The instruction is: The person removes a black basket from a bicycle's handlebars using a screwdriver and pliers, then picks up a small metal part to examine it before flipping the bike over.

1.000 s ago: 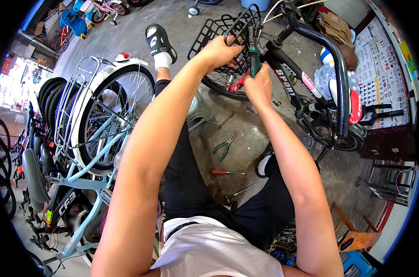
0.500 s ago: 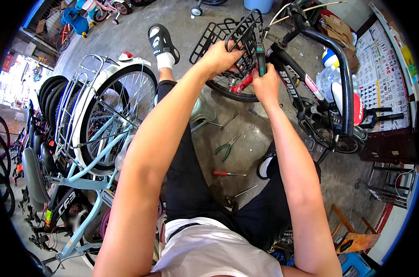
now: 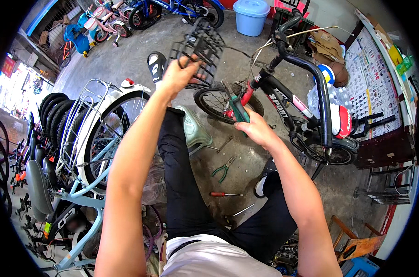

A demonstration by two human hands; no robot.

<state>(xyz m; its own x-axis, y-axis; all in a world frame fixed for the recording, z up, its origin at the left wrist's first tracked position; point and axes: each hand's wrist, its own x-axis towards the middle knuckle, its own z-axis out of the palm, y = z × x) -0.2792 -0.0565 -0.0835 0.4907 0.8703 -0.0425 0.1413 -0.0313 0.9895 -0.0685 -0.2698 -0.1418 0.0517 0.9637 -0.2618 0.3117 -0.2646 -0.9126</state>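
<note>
- Gripping the black wire basket (image 3: pixel 205 53) with your left hand (image 3: pixel 184 76): fingers curled through its near-side wires. Basket blurred.
- Basket sits left of the handlebar (image 3: pixel 323 106), well apart from it, in the far middle of the scene. Thin dark strand runs from its right side toward the bike's cables; can't tell if it's attached.
- Your right hand (image 3: pixel 256 128) is wrapped around a green-handled tool (image 3: pixel 237 110), shaft angled far and left. Can't make out the tip.
- Tool overlaps the red fork (image 3: pixel 247 96) in view; can't confirm contact.
- Black bike (image 3: pixel 288 115) stands to the right, front wheel (image 3: pixel 198 99) toward your left hand, saddle (image 3: pixel 342 121) off right.
- Floor (image 3: pixel 255 171) between your legs, far to near: wrench (image 3: pixel 225 144), green-handled pliers (image 3: pixel 225 171), red-handled screwdriver (image 3: pixel 218 194), thin metal rod (image 3: pixel 244 209). All well apart from your hands.
- Pale green stool (image 3: pixel 193 124) just beside your left knee.
- Light blue bike (image 3: pixel 92 201) on the left, rear wheel pointing far.
- Blue lidded bucket (image 3: pixel 252 17) at the far wall, near a parked blue bike (image 3: pixel 165 8).
</note>
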